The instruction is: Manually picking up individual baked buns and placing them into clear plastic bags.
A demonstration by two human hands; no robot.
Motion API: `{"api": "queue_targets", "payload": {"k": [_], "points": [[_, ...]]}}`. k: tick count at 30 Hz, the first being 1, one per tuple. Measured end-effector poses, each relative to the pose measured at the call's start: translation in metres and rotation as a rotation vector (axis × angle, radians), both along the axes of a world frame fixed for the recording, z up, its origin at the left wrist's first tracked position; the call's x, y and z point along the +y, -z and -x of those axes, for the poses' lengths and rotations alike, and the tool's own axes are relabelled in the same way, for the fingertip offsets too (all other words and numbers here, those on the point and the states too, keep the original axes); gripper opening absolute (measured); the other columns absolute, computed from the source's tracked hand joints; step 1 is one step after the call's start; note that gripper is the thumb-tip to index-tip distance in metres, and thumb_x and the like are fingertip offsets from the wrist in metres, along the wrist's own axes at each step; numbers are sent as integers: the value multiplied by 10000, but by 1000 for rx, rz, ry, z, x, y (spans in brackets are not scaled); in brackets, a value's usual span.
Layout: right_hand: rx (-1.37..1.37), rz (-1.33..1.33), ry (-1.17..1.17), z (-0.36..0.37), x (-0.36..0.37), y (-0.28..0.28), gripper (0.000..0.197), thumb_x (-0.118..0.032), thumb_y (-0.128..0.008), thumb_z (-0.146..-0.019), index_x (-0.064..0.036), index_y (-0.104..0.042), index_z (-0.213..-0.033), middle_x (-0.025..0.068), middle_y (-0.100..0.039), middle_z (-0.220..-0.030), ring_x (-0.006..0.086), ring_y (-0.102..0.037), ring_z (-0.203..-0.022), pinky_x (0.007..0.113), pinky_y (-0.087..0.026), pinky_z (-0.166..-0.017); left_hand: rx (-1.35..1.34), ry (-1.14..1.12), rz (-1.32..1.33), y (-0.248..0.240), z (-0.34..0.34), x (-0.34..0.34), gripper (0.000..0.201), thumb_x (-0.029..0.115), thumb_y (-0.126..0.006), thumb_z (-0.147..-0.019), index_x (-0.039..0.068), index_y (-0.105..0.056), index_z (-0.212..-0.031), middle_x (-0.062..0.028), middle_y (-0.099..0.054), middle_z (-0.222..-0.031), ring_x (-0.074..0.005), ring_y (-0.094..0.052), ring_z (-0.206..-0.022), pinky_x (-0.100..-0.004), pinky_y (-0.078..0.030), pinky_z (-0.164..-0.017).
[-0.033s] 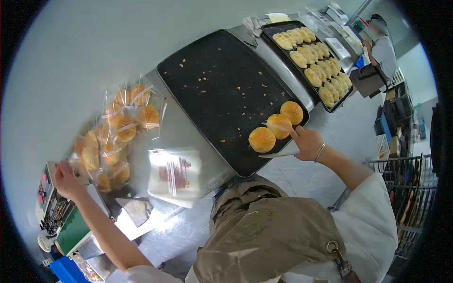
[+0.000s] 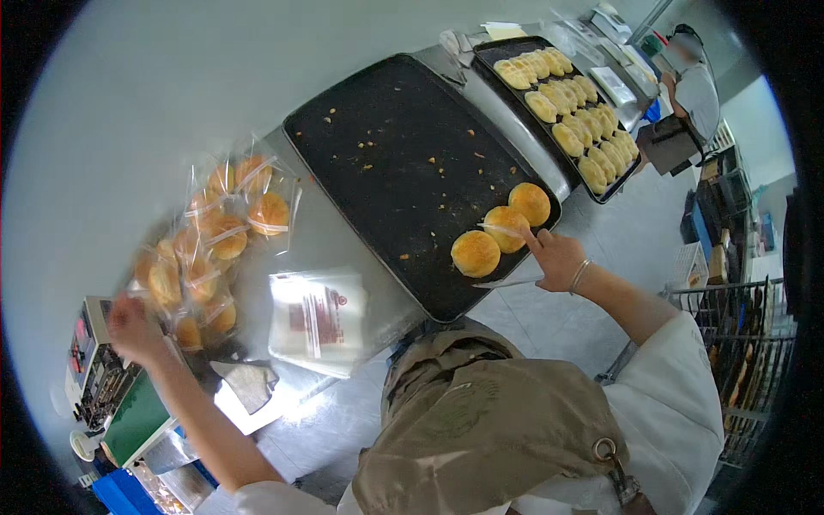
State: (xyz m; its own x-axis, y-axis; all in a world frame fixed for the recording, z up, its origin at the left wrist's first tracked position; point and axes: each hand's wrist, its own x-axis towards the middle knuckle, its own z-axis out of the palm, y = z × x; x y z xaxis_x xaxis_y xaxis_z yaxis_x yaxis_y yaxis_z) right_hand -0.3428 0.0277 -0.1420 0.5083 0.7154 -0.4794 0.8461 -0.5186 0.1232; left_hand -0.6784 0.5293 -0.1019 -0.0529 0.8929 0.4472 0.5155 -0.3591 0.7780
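While the right hand [image 2: 558, 255] points a finger onto the middle bun [image 2: 506, 228] of three left at the dark tray's [image 2: 386, 146] 4 o'clock corner, its grip looks loosely curled, holding nothing I can confirm. Left hand [image 2: 133, 326] reaches to 9 o'clock beside the bagged buns [image 2: 215, 240] piled on the bench [image 2: 335, 232]; grip state unclear. Empty bags [image 2: 318, 318] sit between, within either hand's reach.

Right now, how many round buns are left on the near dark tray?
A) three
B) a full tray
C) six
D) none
A: three round buns sit together at the corner of the near dark tray, beside the right hand; the rest of that tray holds only crumbs.
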Motion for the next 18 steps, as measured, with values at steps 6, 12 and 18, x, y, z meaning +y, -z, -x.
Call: {"api": "queue_targets", "payload": {"k": [6, 12, 18], "points": [[41, 68, 148, -5, -4, 66, 878, -286, -670, -607, -36, -188, -1297, 156, -511, -947, 257, -573, -762, 356, -472, -621, 889, 558, -46, 156, -83, -244, 329, 233, -639, -634, 84, -578, -921, -107, -544, -968, -291, -518, -898, -386, -396, -798], [328, -245, 107, 19, 42, 65, 817, -357, -624, -668, -19, -204, -1281, 193, -513, -1005, 303, -562, -841, 376, -466, -680, 769, 615, 50, 195, -47, -267, 243, 158, -631, -647, 74, -581, -870, -122, -530, -973, -284, -515, -871, -365, -432, -723], [186, -287, 247, 44, 78, 93, 844, -336, -620, -673, -35, -154, -1308, 183, -508, -944, 306, -547, -836, 386, -472, -675, 314, 480, 510, 192, -40, -252, 96, 102, -609, -670, 16, -602, -712, -104, -589, -691, -218, -566, -632, -311, -441, -590]]}}
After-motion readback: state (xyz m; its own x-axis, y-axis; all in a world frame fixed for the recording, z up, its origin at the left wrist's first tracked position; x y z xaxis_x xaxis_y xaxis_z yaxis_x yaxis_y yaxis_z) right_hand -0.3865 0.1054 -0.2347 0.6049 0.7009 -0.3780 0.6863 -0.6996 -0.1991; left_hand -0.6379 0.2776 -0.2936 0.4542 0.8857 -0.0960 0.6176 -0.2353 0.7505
